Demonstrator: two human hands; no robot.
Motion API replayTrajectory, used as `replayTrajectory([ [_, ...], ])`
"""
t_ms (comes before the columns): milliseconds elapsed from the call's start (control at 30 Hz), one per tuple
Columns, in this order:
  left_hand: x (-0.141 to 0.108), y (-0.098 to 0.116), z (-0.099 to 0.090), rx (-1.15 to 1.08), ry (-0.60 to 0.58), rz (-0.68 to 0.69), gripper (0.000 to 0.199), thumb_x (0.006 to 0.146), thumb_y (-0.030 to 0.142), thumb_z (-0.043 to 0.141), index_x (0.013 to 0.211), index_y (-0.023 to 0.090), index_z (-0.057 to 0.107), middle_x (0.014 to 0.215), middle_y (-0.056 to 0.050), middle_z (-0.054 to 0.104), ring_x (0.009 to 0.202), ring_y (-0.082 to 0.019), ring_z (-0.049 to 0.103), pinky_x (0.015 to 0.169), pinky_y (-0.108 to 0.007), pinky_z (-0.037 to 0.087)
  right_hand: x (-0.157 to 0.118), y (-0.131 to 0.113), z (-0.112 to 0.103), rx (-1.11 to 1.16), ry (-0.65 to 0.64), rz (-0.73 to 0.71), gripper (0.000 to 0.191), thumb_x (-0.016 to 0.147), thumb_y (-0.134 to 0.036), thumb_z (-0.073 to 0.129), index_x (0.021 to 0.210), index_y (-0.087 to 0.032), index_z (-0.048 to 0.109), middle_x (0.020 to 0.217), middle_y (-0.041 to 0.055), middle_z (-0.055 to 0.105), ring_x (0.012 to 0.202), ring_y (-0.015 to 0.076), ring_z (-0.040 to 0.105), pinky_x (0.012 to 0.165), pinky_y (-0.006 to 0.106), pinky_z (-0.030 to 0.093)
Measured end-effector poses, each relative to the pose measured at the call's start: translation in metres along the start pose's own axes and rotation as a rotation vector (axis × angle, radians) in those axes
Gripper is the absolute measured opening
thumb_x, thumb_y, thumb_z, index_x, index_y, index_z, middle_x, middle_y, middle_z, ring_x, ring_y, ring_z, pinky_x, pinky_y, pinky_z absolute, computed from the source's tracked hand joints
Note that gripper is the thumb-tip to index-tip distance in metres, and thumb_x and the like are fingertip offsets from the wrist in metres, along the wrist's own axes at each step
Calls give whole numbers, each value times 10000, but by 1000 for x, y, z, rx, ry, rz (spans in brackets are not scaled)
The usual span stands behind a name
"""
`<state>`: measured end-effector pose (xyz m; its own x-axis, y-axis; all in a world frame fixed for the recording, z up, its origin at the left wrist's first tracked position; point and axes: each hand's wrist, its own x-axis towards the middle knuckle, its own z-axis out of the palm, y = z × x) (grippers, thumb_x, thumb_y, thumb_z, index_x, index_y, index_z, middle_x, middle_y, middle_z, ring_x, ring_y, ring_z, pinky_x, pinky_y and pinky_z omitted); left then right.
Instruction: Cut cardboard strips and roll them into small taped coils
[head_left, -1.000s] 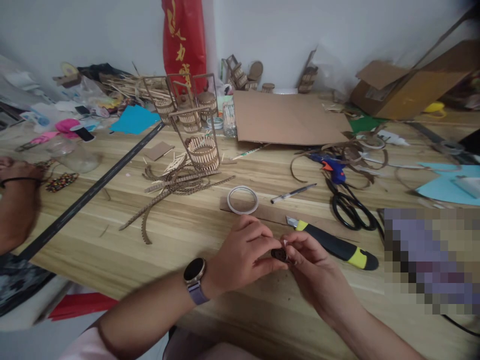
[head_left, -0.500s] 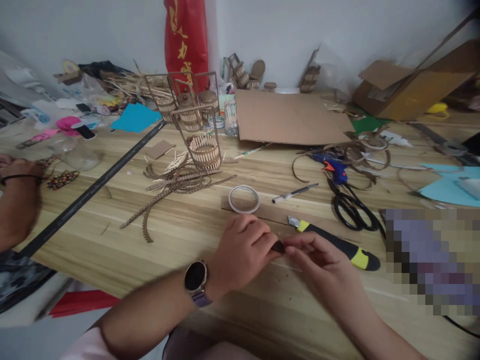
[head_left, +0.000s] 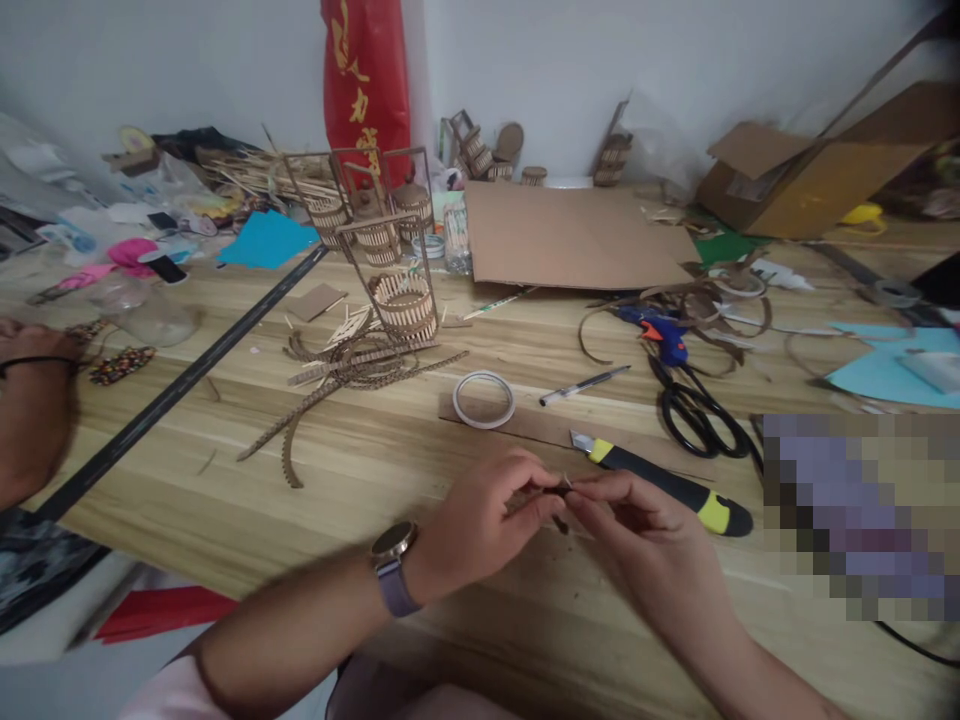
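Observation:
My left hand [head_left: 499, 515], with a watch [head_left: 394, 545] on the wrist, pinches a small dark brown piece [head_left: 561, 522] between thumb and fingers. The fingertips of my right hand [head_left: 649, 525] close on the same piece from the other side. Most of it is hidden by the fingers, so its kind cannot be made out. Just beyond my right hand lies a black and yellow utility knife [head_left: 660, 483], blade out. Behind my hands, a roll of tape [head_left: 484, 400] and a pen [head_left: 585, 386] rest on the wooden table.
Black-handled scissors [head_left: 701, 415] and a blue glue gun [head_left: 667, 343] lie to the right. Small stick buckets [head_left: 405, 305] with tall handles stand behind corrugated strips [head_left: 300, 420]. A cardboard sheet [head_left: 577, 235] lies at the back. Another person's arm [head_left: 34, 400] rests at left.
My left hand has rolled over, so its thumb now shows and the fingers have lifted. More of the dark piece sticks out below the fingertips. The right hand keeps its pinch.

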<state>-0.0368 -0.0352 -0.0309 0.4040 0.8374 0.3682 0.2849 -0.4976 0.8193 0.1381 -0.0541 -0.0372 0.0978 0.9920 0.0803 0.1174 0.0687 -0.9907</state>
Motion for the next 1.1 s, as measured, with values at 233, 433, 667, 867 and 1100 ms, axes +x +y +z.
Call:
replayTrajectory([
  [233, 0, 0, 2, -154, 78, -110, 82, 865, 239, 681, 821, 170, 683, 851, -35, 689, 816, -150, 647, 766, -280, 510, -3, -2, 2, -27, 26, -49, 125, 684, -364, 806, 675, -265, 729, 724, 36, 754, 657, 198, 691, 628, 318, 575],
  [433, 0, 0, 2, -384, 34, -347, 169, 816, 264, 714, 725, 160, 617, 819, -23, 669, 788, -138, 621, 724, -251, 488, -6, 2, 2, -82, 27, -58, 142, 725, -390, 781, 709, -260, 726, 736, 39, 751, 660, 198, 686, 614, 313, 563],
  [667, 2, -9, 3, -670, -39, -555, 306, 723, 378, 802, 731, 145, 604, 775, -10, 647, 728, -114, 577, 690, -244, 449, -7, 9, 0, -207, -42, -179, 103, 813, -374, 713, 785, -275, 721, 780, 35, 734, 714, 195, 675, 645, 300, 538],
  [867, 7, -5, -2, -829, -48, -641, 444, 569, 461, 883, 655, 139, 590, 750, -4, 654, 702, -105, 578, 698, -256, 443, -4, 4, -3, -314, -90, -312, 56, 831, -335, 692, 836, -292, 727, 749, 20, 715, 655, 187, 658, 599, 281, 522],
  [1100, 11, -2, -6, -875, -101, -695, 462, 543, 444, 901, 634, 137, 569, 706, 5, 652, 681, -100, 574, 682, -245, 413, -1, 0, -5, -336, -216, -398, 190, 884, -343, 638, 1043, -317, 737, 783, 33, 713, 678, 189, 663, 580, 268, 512],
])
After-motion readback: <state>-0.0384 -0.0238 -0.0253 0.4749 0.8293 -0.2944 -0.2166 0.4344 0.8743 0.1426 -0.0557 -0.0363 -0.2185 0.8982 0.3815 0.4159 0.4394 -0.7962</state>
